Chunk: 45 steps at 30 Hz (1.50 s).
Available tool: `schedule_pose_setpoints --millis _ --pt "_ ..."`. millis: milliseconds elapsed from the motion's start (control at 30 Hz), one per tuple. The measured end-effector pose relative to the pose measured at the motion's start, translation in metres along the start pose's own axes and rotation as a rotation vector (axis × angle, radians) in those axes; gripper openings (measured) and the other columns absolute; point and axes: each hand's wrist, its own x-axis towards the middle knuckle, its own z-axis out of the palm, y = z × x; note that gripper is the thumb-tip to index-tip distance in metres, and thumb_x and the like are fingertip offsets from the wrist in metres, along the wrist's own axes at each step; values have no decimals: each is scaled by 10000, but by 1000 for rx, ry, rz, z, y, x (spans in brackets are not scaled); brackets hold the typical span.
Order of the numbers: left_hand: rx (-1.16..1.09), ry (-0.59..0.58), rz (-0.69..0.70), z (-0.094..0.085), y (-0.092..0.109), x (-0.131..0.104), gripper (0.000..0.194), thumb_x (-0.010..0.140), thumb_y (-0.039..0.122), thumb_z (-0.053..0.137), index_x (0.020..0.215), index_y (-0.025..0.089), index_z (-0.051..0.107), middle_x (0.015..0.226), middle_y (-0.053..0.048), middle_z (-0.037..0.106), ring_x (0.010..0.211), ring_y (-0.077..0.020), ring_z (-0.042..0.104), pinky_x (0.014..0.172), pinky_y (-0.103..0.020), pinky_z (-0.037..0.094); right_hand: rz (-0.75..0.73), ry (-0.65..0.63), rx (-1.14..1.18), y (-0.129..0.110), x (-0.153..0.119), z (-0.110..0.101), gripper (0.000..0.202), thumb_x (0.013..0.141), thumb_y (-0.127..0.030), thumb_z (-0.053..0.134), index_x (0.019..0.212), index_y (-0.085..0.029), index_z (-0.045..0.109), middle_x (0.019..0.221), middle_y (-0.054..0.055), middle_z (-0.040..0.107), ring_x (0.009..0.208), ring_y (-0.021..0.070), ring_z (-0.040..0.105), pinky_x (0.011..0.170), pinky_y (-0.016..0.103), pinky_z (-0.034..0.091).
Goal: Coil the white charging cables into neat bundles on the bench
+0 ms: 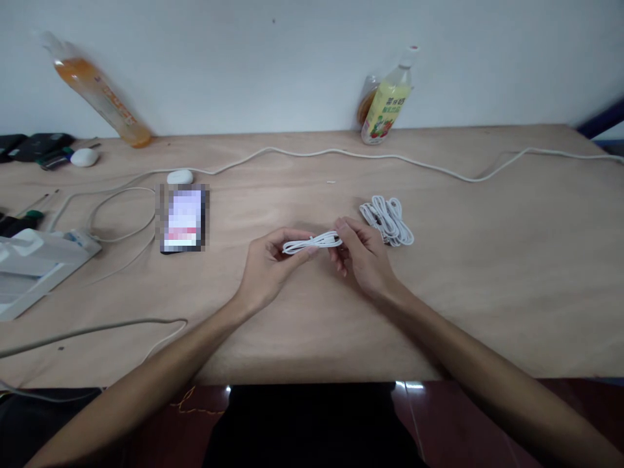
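A small coiled white cable (319,242) is held above the tabletop between both hands. My left hand (273,260) pinches its left part, with the thumb in front and the fingers behind. At the coil's right end, the thumb and index finger of my right hand (363,255) are closed on it, while the other fingers curl below. Just beyond my right hand lies a pile of white coiled cables (389,220) on the table. The cable's plugs are too small to make out.
A phone (182,221) and a white case (180,177) lie on the wooden table (302,351), left of centre. A long white cord (336,152) crosses the back. Two bottles (387,104) (102,101) stand near the wall. A white power strip (46,266) sits at far left.
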Motion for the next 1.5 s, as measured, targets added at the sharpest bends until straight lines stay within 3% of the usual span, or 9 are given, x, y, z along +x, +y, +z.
schedule_pose_setpoints --millis 200,433,933,1100,1200,1500 --pt "6 39 16 0 2 1 213 812 325 916 974 196 865 942 -52 866 846 -188 773 785 -304 618 21 -24 -4 3 1 -1 620 921 -825 664 782 -221 641 619 -28 590 457 98 496 372 215 384" --pt "-10 9 -9 1 2 0 231 823 352 900 991 195 871 974 -63 874 880 -212 791 813 -330 633 1 -51 -21 3 0 1 514 909 -717 763 869 -211 681 665 -48 592 468 81 483 384 210 363" --pt "34 11 1 0 2 0 251 821 390 911 978 199 872 953 -60 872 863 -214 789 778 -316 629 -3 -58 -40 3 -2 0 479 931 -678 751 840 -221 644 638 -58 585 456 75 466 383 201 354" --pt "89 16 122 1 0 -3 334 868 385 902 1158 229 848 1101 -69 874 989 -229 813 878 -339 651 45 -64 36 4 -2 0 493 913 -697 769 850 -225 642 612 -60 592 428 78 466 367 199 356" --pt "208 26 240 0 2 -5 293 895 378 895 1154 247 851 1139 -70 871 1034 -238 813 953 -366 646 77 -83 78 4 -2 1 497 896 -700 781 847 -227 639 601 -64 594 418 80 469 355 197 358" --pt "395 -1 396 -5 8 -7 186 993 310 806 1169 327 863 1084 -33 873 968 -238 813 906 -381 639 144 -116 155 3 -2 3 445 890 -639 795 852 -222 645 594 -71 589 401 77 465 326 185 326"
